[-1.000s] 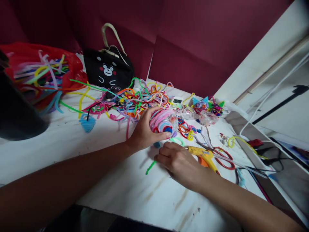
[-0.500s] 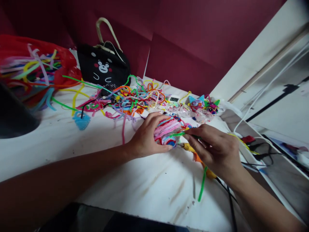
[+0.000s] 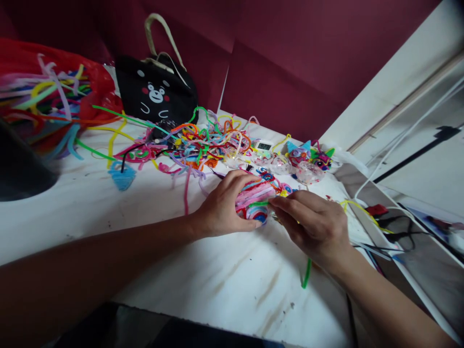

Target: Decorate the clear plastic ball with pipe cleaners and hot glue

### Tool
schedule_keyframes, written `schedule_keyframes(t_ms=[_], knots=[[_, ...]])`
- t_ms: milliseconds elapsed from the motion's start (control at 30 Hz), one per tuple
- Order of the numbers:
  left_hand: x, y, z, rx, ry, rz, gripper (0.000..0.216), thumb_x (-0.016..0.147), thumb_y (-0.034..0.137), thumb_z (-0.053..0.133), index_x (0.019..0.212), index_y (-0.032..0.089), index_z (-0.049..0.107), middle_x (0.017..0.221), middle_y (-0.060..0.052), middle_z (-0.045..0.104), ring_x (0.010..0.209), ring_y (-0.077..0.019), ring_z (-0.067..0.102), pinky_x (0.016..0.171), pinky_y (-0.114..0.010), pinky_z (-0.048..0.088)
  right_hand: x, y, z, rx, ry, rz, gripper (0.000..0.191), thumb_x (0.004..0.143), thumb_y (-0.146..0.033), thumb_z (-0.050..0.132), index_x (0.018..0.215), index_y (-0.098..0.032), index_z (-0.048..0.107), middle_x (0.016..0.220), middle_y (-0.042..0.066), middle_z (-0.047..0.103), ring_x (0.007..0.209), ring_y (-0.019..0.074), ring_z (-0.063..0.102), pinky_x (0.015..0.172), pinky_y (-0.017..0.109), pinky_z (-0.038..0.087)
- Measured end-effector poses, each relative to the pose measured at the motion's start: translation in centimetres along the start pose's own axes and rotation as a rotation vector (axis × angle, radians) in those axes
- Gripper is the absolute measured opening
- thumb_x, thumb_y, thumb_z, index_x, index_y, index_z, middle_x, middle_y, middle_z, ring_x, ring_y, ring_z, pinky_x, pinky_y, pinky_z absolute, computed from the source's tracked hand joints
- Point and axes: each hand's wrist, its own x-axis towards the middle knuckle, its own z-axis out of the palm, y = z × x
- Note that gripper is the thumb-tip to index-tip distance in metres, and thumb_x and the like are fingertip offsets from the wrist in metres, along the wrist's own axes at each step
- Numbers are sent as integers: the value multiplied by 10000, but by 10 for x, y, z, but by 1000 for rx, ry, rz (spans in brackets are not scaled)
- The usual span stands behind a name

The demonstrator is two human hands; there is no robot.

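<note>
White table (image 3: 145,208) before maroon backdrop (image 3: 275,72) | we find the striped piece (image 3: 253,195) right of the black bag (image 3: 155,92), nearer us | left hand (image 3: 226,208) clamped round it | right hand (image 3: 315,222) pinching green pipe cleaner (image 3: 307,274) | pink rows (image 3: 249,198), coil (image 3: 260,218) laid; we judge green unfixed, tail loose

Black bag (image 3: 155,89), bear face printed on front: beyond and left of the left fingers (image 3: 237,181), before burgundy panels (image 3: 282,92). Dark rounded object (image 3: 21,164), cut by view edge: far left of same fingers. White digital display (image 3: 264,146): beyond left fingertips; digits too small to read surely. Blue-eared figure (image 3: 299,151): beyond right fingers (image 3: 290,205), a clear ball (image 3: 308,172) between. Red block (image 3: 377,210), black bar (image 3: 416,155): right of right fingers, apart.
</note>
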Motion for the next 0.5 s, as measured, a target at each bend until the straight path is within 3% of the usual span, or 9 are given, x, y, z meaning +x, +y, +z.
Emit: schedule_keyframes(t_ms=[233, 500], knots=[[-1, -1, 2, -1, -7, 2, 776, 612, 297, 798, 1304, 185, 466, 1327, -128, 461, 1293, -292, 460, 1115, -431, 407, -3, 2, 0, -45, -20, -133, 109, 857, -77, 642, 957, -114, 664, 712, 39, 622, 636, 150, 504, 557, 290, 332], [0, -5, 4, 7, -3, 27, 779, 613, 290, 795, 1304, 186, 454, 1325, -131, 459, 1293, -286, 457, 1115, -436, 408, -4, 6, 5, -47, -27, -123, 108, 866, -83, 638, 964, -110, 675, 677, 22, 601, 626, 145, 500, 558, 289, 336]])
